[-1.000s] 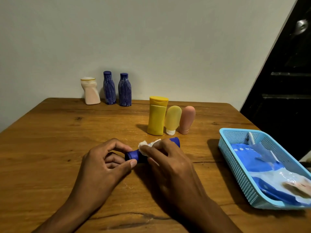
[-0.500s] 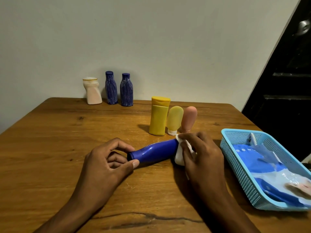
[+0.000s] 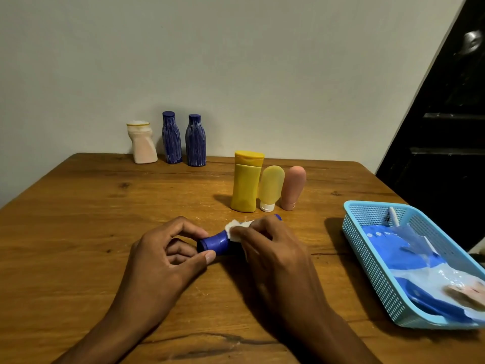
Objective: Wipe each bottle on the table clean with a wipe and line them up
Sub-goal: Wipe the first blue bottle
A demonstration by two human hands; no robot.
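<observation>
Blue bottle (image 3: 214, 241) lying on its side on the wooden bench (image 3: 78, 206), near middle, cap end pointing left, far end poking out right past the fingers. Left hand (image 3: 162, 261) pinching the cap end between thumb and forefinger, other fingers curled under: grip grasping the bottle. Right hand (image 3: 270, 248) wrapped over the bottle's body with a white wipe (image 3: 236, 228) pressed beneath the fingers, a crumpled corner showing at the left of the knuckles: grip grasping wipe against bottle. Most of the bottle's body hidden under that hand.

Just beyond, three standing close together: yellow bottle (image 3: 246, 182) on the left, pale yellow tube (image 3: 270, 187) upside down on a white cap in the middle, pink tube (image 3: 292, 187) on the right, also cap down and leaning slightly. Tubes touching or nearly touching; cannot tell which.

At the far edge by the wall, to the left: cream bottle (image 3: 143, 143), tilted in shape, then two dark blue streaked bottles (image 3: 172, 137) (image 3: 195, 140) upright side by side, near one another.

On the right, near edge: light blue basket (image 3: 367, 248), with a blue and white wipe pack (image 3: 409, 261) lying inside. Dark door (image 3: 446, 143) beyond the bench at far right.
</observation>
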